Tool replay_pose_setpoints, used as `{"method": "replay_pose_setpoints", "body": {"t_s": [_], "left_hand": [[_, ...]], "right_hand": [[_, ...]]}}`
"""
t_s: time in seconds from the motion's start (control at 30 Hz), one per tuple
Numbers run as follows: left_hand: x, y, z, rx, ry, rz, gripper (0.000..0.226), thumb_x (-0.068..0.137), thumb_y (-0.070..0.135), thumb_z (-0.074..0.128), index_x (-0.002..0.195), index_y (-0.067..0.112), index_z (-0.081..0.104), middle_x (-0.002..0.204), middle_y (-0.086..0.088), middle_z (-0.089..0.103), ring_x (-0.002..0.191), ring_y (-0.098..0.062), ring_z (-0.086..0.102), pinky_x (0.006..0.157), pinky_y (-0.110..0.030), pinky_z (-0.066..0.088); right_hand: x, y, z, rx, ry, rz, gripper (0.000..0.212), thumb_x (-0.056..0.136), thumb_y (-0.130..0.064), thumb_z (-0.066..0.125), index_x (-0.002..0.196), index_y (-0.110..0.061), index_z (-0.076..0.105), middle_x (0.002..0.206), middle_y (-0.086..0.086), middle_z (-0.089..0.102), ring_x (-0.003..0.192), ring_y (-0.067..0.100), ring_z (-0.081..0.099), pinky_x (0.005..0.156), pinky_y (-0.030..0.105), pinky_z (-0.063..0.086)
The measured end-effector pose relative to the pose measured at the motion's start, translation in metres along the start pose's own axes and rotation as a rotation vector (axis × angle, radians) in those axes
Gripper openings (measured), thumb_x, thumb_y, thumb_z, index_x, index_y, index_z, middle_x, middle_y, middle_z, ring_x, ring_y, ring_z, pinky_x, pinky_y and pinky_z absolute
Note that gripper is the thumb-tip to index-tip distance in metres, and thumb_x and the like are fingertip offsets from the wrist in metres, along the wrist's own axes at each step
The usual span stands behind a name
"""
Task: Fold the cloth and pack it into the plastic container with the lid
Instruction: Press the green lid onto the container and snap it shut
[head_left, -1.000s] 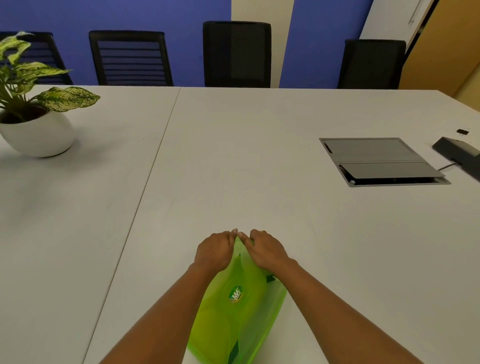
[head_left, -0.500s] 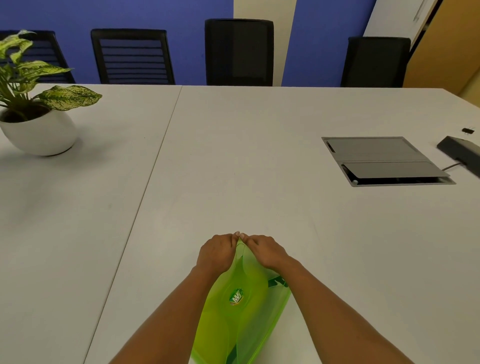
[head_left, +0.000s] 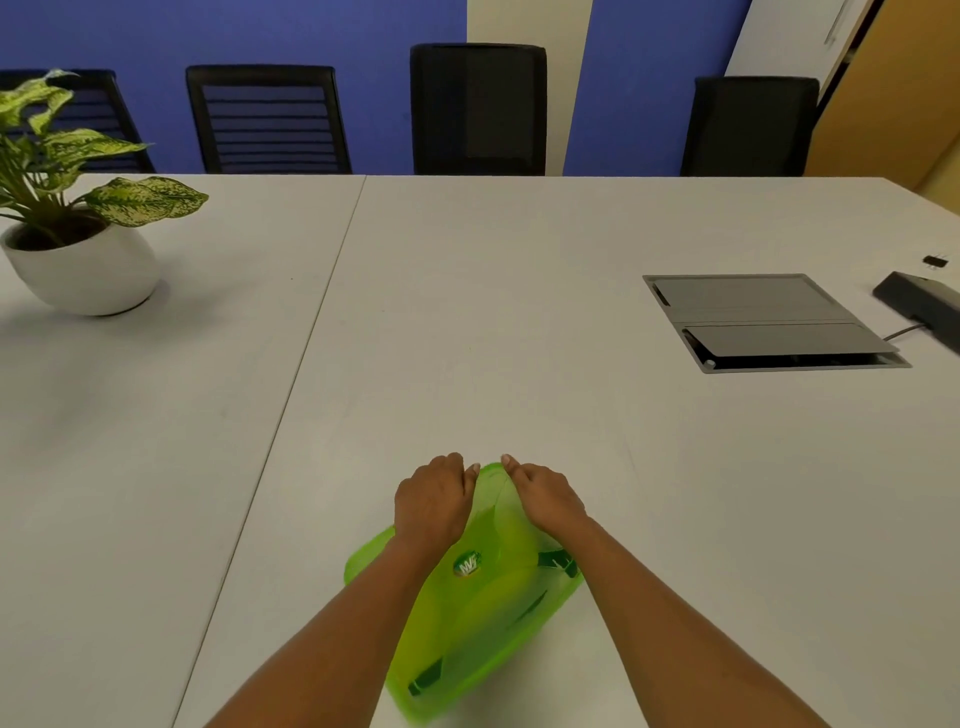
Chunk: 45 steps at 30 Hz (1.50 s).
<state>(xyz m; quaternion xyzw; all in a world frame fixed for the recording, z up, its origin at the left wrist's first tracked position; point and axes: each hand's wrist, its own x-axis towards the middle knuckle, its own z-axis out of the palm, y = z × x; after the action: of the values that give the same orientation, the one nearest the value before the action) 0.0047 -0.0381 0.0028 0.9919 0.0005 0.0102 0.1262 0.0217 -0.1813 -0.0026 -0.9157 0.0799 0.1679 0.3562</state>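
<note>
A translucent green plastic container (head_left: 488, 618) with a logo sticker on its lid (head_left: 493, 525) lies on the white table (head_left: 467, 338) close in front of me. Dark green clips show at its right side and near corner. My left hand (head_left: 431, 501) and my right hand (head_left: 545, 496) both rest on the lid's far edge, fingers curled over it, thumbs a little apart. The lid's far end looks raised and blurred. The cloth is not visible to me; what lies inside the container cannot be made out.
A potted plant in a white bowl (head_left: 78, 265) stands at the far left. A grey cable hatch (head_left: 769, 322) is set in the table at the right, with a black device (head_left: 924, 306) beyond it. Black chairs (head_left: 478, 109) line the far edge.
My two hands have drawn apart along the lid's far edge, and more of the container's left side shows under my left wrist.
</note>
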Motion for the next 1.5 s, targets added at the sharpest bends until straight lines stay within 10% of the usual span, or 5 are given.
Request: {"method": "replay_pose_setpoints", "body": {"t_s": [0.43,0.8,0.97,1.13,1.5], "left_hand": [[-0.021,-0.028,-0.008,-0.239,0.032,0.069,0.054,0.092,0.051,0.040,0.138,0.022,0.038,0.154,-0.001,0.023,0.144,-0.015,0.015,0.118,-0.038,0.017],[-0.033,-0.020,0.004,0.031,-0.022,0.036,0.069,0.090,0.064,0.019,0.149,0.029,0.006,0.160,0.005,0.000,0.147,-0.015,-0.003,0.118,-0.043,-0.001],[-0.030,-0.015,0.003,0.062,-0.020,-0.006,0.068,0.092,0.061,0.018,0.149,0.027,0.004,0.160,0.002,0.001,0.147,-0.017,-0.003,0.118,-0.044,-0.002],[-0.020,-0.008,0.000,0.044,-0.024,-0.019,0.067,0.094,0.057,0.018,0.149,0.022,0.005,0.160,-0.002,0.002,0.147,-0.017,-0.004,0.118,-0.043,-0.005],[-0.002,-0.015,0.003,0.044,-0.032,0.065,0.063,0.098,0.047,0.018,0.149,0.014,0.003,0.160,-0.005,0.000,0.147,-0.018,-0.003,0.119,-0.036,-0.001]], "right_hand": [[0.001,0.019,-0.025,0.308,0.337,0.325,0.058,0.097,-0.048,0.028,0.111,0.004,0.051,0.116,0.022,0.058,0.102,0.033,0.053,0.083,0.037,0.041],[-0.056,-0.011,0.008,-0.250,0.621,-0.258,0.023,0.082,-0.019,0.064,0.102,-0.008,0.066,0.114,0.012,0.066,0.107,0.030,0.062,0.087,0.042,0.049],[-0.064,-0.004,0.023,-0.444,0.555,-0.374,0.039,0.071,-0.025,0.076,0.107,-0.013,0.069,0.120,0.007,0.067,0.114,0.025,0.062,0.090,0.049,0.050],[-0.039,0.003,0.015,-0.460,0.309,-0.376,0.050,0.099,-0.035,0.026,0.146,-0.021,0.020,0.158,-0.001,0.015,0.146,0.015,0.008,0.119,0.041,0.005],[-0.016,-0.005,0.004,-0.539,0.192,-0.330,0.057,0.099,-0.044,0.019,0.148,-0.022,0.002,0.159,-0.002,-0.001,0.147,0.015,-0.004,0.119,0.042,-0.002]]}}
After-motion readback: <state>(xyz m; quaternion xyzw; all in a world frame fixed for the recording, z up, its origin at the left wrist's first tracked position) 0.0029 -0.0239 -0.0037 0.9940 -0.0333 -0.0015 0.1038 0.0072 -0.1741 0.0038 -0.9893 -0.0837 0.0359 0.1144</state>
